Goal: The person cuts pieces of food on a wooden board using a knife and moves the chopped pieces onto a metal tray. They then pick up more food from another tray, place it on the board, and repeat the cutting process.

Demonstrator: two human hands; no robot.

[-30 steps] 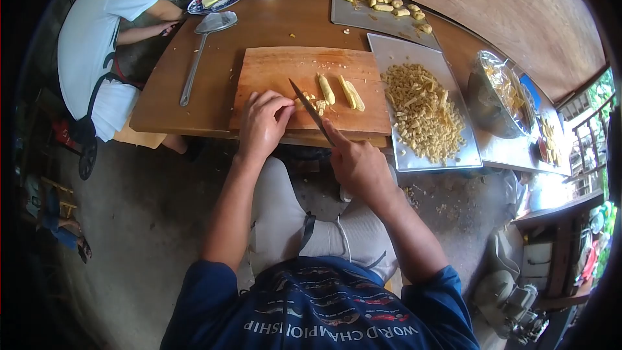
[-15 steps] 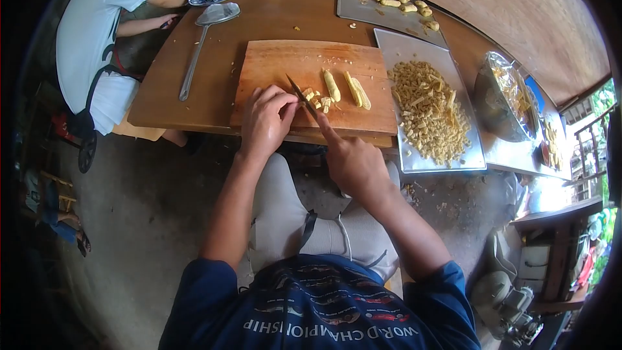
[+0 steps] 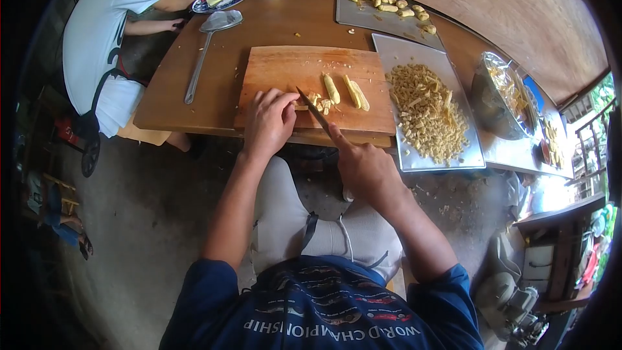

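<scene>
The left hand (image 3: 269, 120) is nearly closed, its bent fingers holding a pale yellow, soft-looking food strip (image 3: 301, 107) near the front edge of a rectangular wooden cutting board (image 3: 278, 58). The right hand (image 3: 368, 172) is closed around the handle of a long, dark-bladed knife (image 3: 314, 111), its blade just right of the fingertips. To cut well, the left fingertips should curl back from the edge, the thumb tucked behind; the strip should be held flat but not squashed, and each stroke should reach the wood, evenly spaced.

Counts: one knife; one board, with one long whole piece (image 3: 331, 89) and, to its right, one split-looking piece (image 3: 356, 93); several small cut bits by the blade; two metal trays, the near one (image 3: 383, 52) heaped with uncountable chopped bits (image 3: 427, 113), the far one (image 3: 363, 14) holding roughly ten chunks (image 3: 387, 8).
</scene>
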